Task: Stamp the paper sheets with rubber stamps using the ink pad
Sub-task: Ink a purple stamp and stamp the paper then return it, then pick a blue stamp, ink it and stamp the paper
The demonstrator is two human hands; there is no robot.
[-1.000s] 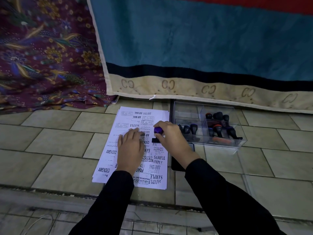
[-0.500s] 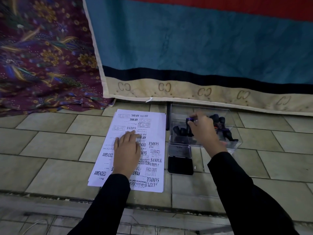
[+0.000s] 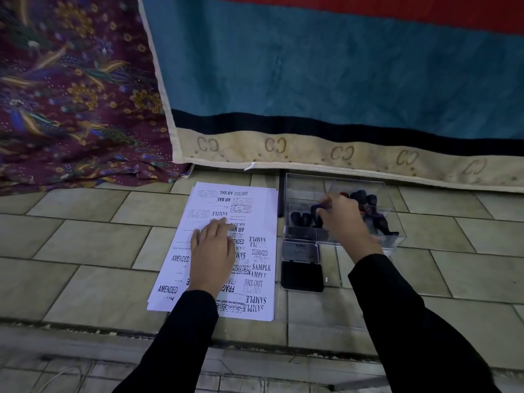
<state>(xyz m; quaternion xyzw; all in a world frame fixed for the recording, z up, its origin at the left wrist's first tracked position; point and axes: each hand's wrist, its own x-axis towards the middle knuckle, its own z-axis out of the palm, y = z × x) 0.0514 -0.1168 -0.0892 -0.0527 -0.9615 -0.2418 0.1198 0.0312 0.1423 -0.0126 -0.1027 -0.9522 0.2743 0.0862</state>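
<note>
Clear plastic box (image 3: 396, 240), centre right: right hand (image 3: 344, 222) pinches a purple-topped stamp (image 3: 317, 211) inside; left hand (image 3: 211, 251) lies flat, fingers straight, on the paper sheets (image 3: 263, 222).

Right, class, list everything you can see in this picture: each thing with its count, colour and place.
paper sheets: one stack, white with black stamp marks, floor centre.
ink pad: one, black, open, right of the sheets.
plastic box: one, clear, behind the ink pad.
rubber stamps: several, dark, inside the box.
blanket: one, teal with cream border, behind.
patterned cloth: one, maroon, back left.
left hand: flat on the sheets.
right hand: in the box, pinching a purple-topped stamp.
</note>
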